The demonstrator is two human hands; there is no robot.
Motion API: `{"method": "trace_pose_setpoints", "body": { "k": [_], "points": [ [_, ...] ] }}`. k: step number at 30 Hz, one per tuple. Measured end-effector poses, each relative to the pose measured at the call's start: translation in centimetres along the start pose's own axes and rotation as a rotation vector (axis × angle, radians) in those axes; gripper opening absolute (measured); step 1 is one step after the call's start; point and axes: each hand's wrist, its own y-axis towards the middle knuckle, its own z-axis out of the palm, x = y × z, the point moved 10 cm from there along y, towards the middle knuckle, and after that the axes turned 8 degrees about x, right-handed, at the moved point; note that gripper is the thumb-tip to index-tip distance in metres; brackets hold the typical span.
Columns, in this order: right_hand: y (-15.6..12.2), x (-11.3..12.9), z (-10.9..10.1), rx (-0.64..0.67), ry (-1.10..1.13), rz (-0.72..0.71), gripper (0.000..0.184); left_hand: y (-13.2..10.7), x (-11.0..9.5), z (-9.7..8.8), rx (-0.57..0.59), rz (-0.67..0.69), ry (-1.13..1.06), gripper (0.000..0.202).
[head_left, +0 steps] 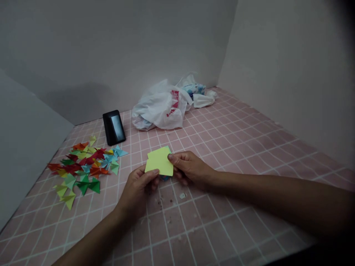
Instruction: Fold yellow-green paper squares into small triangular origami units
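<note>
**Paper stack (159,161) pinched two-handed over pink tiles**

We have the stack between both hands, near the middle of our view. A yellow square sheet (158,162) lies on top, and a blue-green sheet (166,148) shows at the far corner and below the near edge. Left hand (138,192) pinches the near-left edge, thumb on top, fingers out of view beneath. Right hand (190,168) pinches the right edge, index finger on top, other fingers curled below. Neither hand is spread. We cannot tell if the stack touches the pink tiled surface (222,140).

Our read on the step: sheets are in hand, with no crease visible on the top one. Taking one sheet off would call for loosening a pinch first.

A pile of folded paper pieces (83,166) in red, green, yellow and blue lies to our left, well apart from both hands. Small paper scraps (182,195) sit just below the right hand. Farther back are a black phone (114,127) and a white plastic bag (159,107).
</note>
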Motion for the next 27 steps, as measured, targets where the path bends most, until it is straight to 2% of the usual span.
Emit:
{"method": "trace_pose_setpoints", "body": {
  "k": [3, 6, 11, 14, 17, 22, 27],
  "points": [
    [0.0, -0.1, 0.0, 0.018, -0.005, 0.013, 0.042, 0.1, -0.1, -0.2, -0.018, 0.009, -0.002, 0.022],
    [0.0, -0.6, 0.3, 0.056, 0.034, 0.072, 0.038, 0.2, -0.1, 0.0, 0.010, 0.007, 0.032, 0.022],
    [-0.1, -1.1, 0.8, 0.099, 0.040, 0.160, 0.042, 0.3, 0.3, -0.1, 0.006, -0.029, 0.062, 0.027],
    [0.0, -1.0, 0.6, 0.081, 0.062, 0.145, 0.042, 0.2, 0.5, -0.5, -0.031, -0.042, 0.024, 0.028],
    [0.0, -0.8, 0.8, 0.101, 0.077, 0.120, 0.031, 0.3, 0.5, -0.5, -0.028, -0.044, 0.015, 0.029],
    [-0.2, -0.6, 1.0, 0.134, 0.051, 0.158, 0.027, 0.4, 0.4, -0.9, -0.052, -0.053, 0.020, 0.036],
    [-0.2, -0.6, 1.0, 0.159, 0.057, 0.167, 0.033, 0.4, 0.3, -0.2, 0.036, -0.065, 0.079, 0.031]
  ]
}}
